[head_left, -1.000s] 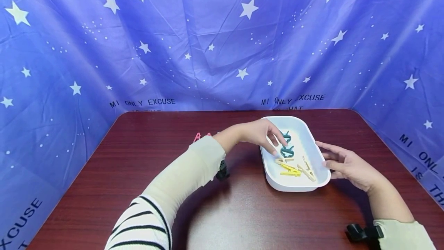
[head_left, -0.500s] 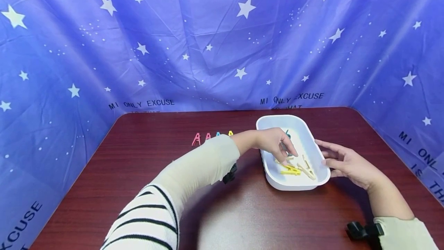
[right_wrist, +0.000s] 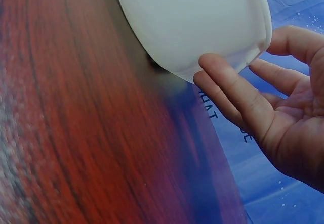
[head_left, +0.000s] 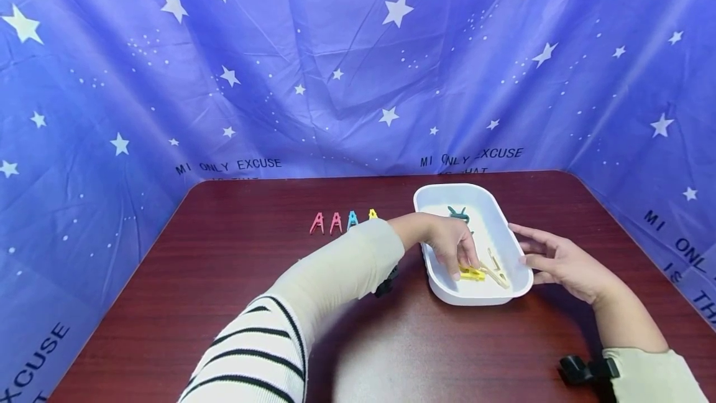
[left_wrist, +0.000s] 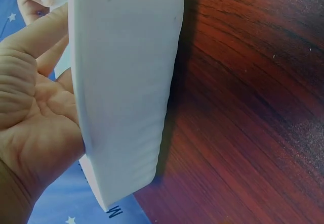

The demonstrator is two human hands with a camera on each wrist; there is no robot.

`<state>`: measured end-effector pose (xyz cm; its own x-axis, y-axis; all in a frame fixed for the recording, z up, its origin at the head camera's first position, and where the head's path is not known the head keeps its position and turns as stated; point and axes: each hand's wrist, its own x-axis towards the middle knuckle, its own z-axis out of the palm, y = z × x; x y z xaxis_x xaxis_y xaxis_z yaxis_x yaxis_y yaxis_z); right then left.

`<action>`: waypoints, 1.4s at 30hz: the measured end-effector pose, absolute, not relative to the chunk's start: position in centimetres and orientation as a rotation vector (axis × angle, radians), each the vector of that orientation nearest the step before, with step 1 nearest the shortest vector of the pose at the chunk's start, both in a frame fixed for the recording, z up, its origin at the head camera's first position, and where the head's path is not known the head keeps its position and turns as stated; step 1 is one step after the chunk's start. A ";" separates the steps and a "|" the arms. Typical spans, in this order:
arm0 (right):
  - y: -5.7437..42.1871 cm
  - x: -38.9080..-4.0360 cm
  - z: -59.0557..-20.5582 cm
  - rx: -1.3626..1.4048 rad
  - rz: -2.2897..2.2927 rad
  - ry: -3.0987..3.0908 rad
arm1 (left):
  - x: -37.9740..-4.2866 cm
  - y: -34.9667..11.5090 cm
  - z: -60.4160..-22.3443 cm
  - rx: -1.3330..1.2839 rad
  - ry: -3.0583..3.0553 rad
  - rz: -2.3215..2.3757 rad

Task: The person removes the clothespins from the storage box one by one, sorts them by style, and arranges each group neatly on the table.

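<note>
My left hand [head_left: 450, 242] reaches down into a white tray [head_left: 517, 288]. Its thumb and fingers are around a yellow clothespin [head_left: 474, 275] on the tray floor; the frames do not show whether they pinch it. Beside this lie wooden clothespins [head_left: 495, 275]. A dark green clip [head_left: 458, 213] sits farther back in the tray, partly behind the hand. In the left wrist view, the tray wall [left_wrist: 124, 72] hides the fingertips. My right hand [head_left: 567, 266] touches the tray's right side with extended fingers, which the right wrist view shows against the outer wall [right_wrist: 202, 27].
Left of the tray, a row of clothespins stands on the dark red wooden table [head_left: 235, 278]: two pink clothespins [head_left: 335, 222], a blue clothespin [head_left: 352, 219] and a yellow clothespin [head_left: 373, 213], partly behind the left sleeve [head_left: 341, 266]. A blue star-printed curtain [head_left: 313, 48] surrounds the table.
My left hand has moved from the green clips toward the front of the tray, down to the yellow clothespin. More of the clothespin row shows behind the sleeve. The right hand has stayed at the tray.
</note>
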<state>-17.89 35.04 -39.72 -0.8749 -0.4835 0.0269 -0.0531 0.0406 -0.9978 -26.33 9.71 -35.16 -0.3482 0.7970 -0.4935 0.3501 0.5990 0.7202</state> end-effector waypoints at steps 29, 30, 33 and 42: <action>35.1 -18.0 -39.6 -0.561 -1.916 1.965 | -26.2 10.4 -36.5 1.205 2.285 0.258; 35.1 -18.0 -39.6 -0.563 -1.915 1.964 | -26.1 10.5 -36.6 1.223 2.303 0.235; 35.2 -18.0 -39.6 -0.569 -1.912 1.966 | -26.0 10.6 -36.7 1.272 2.347 0.170; 35.2 -18.0 -39.6 -0.569 -1.915 1.961 | -26.0 10.4 -36.8 1.281 2.343 0.217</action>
<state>-17.96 35.17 -39.64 -0.8618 -0.5060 0.0355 -0.0474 0.0107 -0.9988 -25.97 10.36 -36.77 -0.4616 0.8285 -0.3171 0.7562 0.5544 0.3476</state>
